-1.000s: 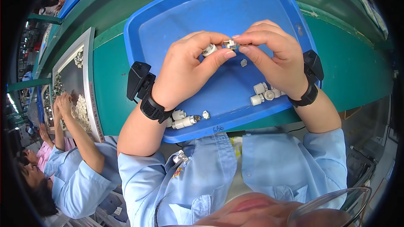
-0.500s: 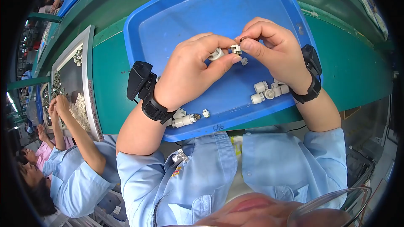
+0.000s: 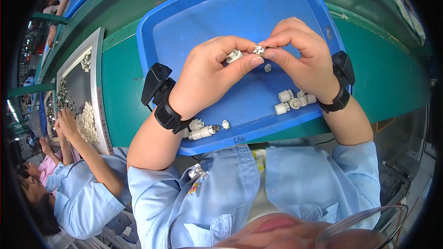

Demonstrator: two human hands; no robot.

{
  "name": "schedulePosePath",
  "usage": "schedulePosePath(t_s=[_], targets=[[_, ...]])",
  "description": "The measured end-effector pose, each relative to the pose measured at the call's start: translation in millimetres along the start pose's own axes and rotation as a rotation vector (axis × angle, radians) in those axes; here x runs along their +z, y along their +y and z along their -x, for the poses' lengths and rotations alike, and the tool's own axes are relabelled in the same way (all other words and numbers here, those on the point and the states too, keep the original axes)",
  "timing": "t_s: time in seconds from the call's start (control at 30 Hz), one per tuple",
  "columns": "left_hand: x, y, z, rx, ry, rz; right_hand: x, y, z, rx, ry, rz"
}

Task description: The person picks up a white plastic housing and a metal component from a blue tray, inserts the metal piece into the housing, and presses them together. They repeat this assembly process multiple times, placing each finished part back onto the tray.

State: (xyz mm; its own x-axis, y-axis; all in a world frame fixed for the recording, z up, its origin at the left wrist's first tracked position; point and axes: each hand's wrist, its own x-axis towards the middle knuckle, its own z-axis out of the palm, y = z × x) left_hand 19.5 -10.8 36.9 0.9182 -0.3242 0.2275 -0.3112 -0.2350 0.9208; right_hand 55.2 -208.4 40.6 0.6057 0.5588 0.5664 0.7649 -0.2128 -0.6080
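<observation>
Above the blue tray (image 3: 240,16), my left hand (image 3: 210,71) is closed, thumb and forefinger pinching a small white-and-metal part (image 3: 259,50). A white cylindrical plastic fitting (image 3: 234,56) is tucked in the same hand, behind those fingertips. My right hand (image 3: 304,62) is closed too, its thumb and fingertips meeting the right side of the small part. A thin dark piece shows between the right fingers, mostly hidden. Just below the fingertips, a small whitish piece (image 3: 267,68) lies in the tray.
Several white cylindrical fittings (image 3: 283,108) lie at the tray's right, and more (image 3: 201,132) at its lower left beside a small pale piece (image 3: 225,124). On the green bench (image 3: 119,87) at left sits a metal-framed tray (image 3: 99,97) of small parts, where a co-worker's hands (image 3: 67,123) work.
The small part has turned between my fingertips, and my right fingers have closed in against it. The white fitting in my left hand has tilted. The co-worker's hands have shifted slightly down.
</observation>
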Motion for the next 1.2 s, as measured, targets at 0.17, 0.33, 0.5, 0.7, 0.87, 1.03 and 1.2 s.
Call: schedulePosePath(t_s=[0.17, 0.33, 0.5, 0.7, 0.87, 1.03, 1.2], targets=[[-1.3, 7.4, -2.3, 0.061, 0.018, -0.094, -4.5, -10.4, -2.8, -0.053, 0.047, 0.142], [-6.3, 12.7, 9.7, 0.123, -0.052, -0.184, 3.6, -26.0, 2.1, -0.131, 0.058, 0.197], [-5.2, 12.2, 11.0, 0.073, -0.062, -0.124, 4.2, -24.2, 3.3, -0.007, -0.006, 0.023], [-5.0, 16.8, 9.4, 0.062, -0.077, -0.122, 2.9, -25.7, 6.3, 0.209, 0.003, -0.156], [-1.5, 11.3, 3.5, 0.141, -0.013, -0.168, 0.0, -20.3, 3.5, 0.189, 0.006, -0.237], [-1.5, 11.1, 2.2, 0.130, -0.002, -0.147, -2.2, -14.5, 1.4, 0.099, -0.006, -0.159], [-2.4, 14.5, 2.5, 0.137, -0.030, -0.183, -2.9, -16.7, 1.1, 0.156, -0.030, -0.137]])
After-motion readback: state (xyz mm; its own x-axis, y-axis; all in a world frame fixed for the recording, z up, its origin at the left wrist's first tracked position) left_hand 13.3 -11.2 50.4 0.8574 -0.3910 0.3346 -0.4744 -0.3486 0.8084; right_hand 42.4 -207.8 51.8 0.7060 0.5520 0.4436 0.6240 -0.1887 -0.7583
